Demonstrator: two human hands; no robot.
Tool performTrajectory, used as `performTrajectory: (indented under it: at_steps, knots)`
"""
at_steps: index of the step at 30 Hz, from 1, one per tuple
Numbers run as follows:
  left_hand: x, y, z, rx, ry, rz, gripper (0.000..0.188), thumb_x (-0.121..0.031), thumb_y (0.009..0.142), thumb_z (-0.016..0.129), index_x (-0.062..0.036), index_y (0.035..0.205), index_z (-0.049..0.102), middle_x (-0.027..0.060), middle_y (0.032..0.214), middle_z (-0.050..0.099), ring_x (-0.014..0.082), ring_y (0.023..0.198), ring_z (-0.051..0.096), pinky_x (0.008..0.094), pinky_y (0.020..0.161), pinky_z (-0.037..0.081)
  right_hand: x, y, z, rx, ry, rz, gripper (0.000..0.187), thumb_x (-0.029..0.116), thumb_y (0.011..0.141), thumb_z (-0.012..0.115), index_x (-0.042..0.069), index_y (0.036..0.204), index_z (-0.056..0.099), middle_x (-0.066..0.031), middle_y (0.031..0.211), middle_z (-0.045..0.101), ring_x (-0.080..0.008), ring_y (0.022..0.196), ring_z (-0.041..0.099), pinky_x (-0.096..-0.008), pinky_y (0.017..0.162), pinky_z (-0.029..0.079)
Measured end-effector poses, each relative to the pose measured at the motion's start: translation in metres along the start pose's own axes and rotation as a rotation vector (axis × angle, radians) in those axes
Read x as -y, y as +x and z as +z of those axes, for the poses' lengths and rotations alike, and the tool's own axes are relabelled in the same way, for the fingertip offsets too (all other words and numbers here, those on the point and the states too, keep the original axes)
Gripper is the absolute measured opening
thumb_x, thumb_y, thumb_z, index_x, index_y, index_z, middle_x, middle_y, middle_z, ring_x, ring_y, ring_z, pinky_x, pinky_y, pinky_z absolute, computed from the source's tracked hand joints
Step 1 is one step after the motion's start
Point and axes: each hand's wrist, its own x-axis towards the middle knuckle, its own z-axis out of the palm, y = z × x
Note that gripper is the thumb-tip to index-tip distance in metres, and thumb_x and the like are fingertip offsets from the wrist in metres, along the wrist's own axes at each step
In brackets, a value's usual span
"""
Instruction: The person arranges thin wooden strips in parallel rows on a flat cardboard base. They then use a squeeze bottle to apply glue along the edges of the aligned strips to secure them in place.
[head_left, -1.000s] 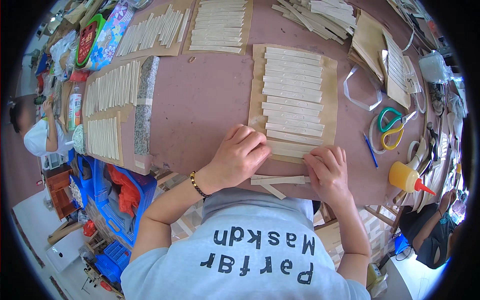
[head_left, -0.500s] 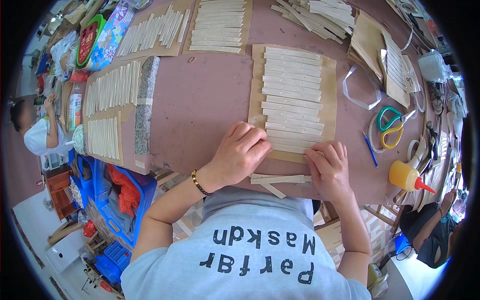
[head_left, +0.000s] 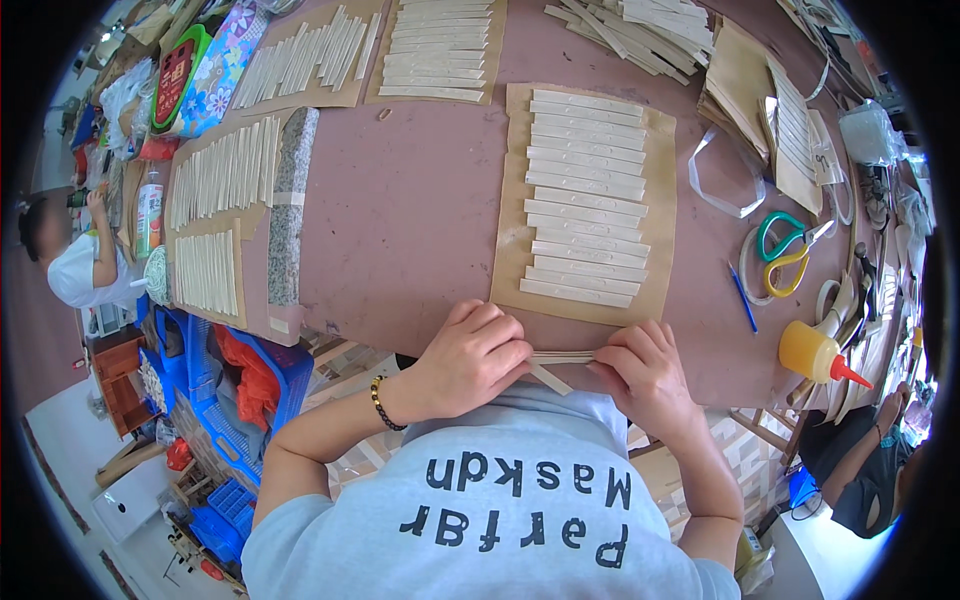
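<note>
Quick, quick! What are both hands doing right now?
Left hand: closed, seems to be pinching the left end of the pale strips at the table edge.
Right hand: closed, seems to be pinching their right end.

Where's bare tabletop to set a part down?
Biggest free patch: tabletop between speckled slab and brown sheet, bar a small loop near the far end. Smaller one: between that sheet and the blue pen. Crowded: right side, with scissors and yellow bottle; near edge, where left hand and right hand are at pale strips.
</note>
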Motion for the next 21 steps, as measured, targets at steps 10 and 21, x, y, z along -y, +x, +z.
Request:
performTrajectory:
  at_steps: [10, 21]
  knots:
    - [-0.001, 0.01, -0.012, -0.1, -0.018, 0.023, 0.02, -0.007, 0.077, 0.081, -0.0073, 0.092, 0.068, 0.0027, 0.093, 0.065, 0.0229, 0.09, 0.059, 0.0382, 0.086, 0.045, -0.008, 0.002, -0.01, -0.125, 0.121, 0.036, 0.023, -0.003, 0.072, 0.079, 0.007, 0.087, 0.066, -0.0052, 0.09, 0.066, -0.0258, 0.082, 0.061, -0.0381, 0.074, 0.045]
    - [0.023, 0.023, 0.0, -0.186, 0.282, 0.203, 0.027, -0.004, 0.068, 0.075, -0.0054, 0.095, 0.071, 0.0029, 0.098, 0.063, 0.0223, 0.094, 0.059, 0.0401, 0.092, 0.048, -0.031, 0.004, 0.003, -0.252, -0.213, -0.162, 0.036, 0.0, 0.064, 0.074, 0.005, 0.099, 0.071, -0.0054, 0.1, 0.065, -0.0255, 0.087, 0.06, -0.039, 0.075, 0.046]
